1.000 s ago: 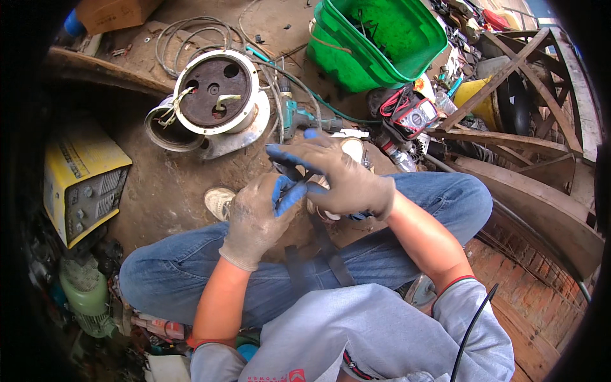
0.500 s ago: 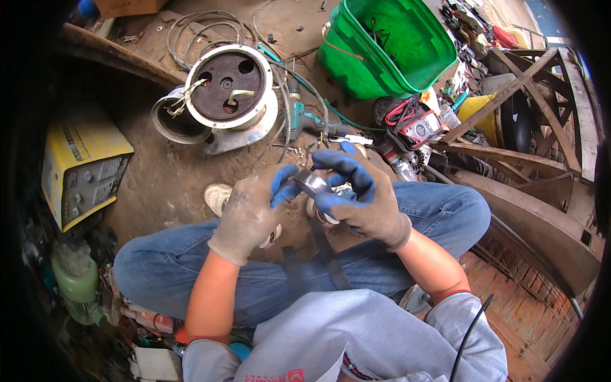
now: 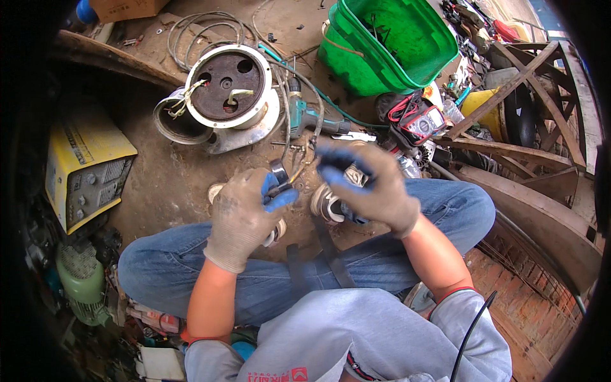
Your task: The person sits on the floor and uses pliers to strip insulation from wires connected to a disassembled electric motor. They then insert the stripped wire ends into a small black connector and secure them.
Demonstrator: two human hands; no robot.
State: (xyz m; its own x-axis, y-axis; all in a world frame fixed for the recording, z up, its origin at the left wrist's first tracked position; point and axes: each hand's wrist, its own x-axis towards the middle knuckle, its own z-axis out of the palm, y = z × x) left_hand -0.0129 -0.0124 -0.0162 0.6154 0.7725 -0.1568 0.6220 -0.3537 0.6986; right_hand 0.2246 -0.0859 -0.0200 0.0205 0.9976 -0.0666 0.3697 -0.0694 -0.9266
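Note:
My left hand [image 3: 245,207], in a grey glove with blue fingertips, is closed on a roll of black tape [image 3: 278,170]. A thin cable end [image 3: 298,173], dark and yellowish, meets the same fingers beside the roll. To the right, my right hand [image 3: 369,184] wears a matching glove and is held apart from the roll. Its fingers are curled and blurred, so whether they hold anything does not show. Beyond my hands stands a pump-like metal housing [image 3: 224,83] with a brown round plate, a white rim and loose wires coming out of its holes.
A teal power drill [image 3: 302,118] lies beside the housing, near coiled grey cable [image 3: 203,28]. Behind it stands a green bin [image 3: 388,57]. A multimeter [image 3: 425,124] lies at right, before a rusty metal frame [image 3: 534,89]. At left are a yellow machine [image 3: 89,172] and a green motor [image 3: 81,274].
My right hand has let go of the tape roll and moved up and right. My left hand has turned with the roll and now also meets the cable end.

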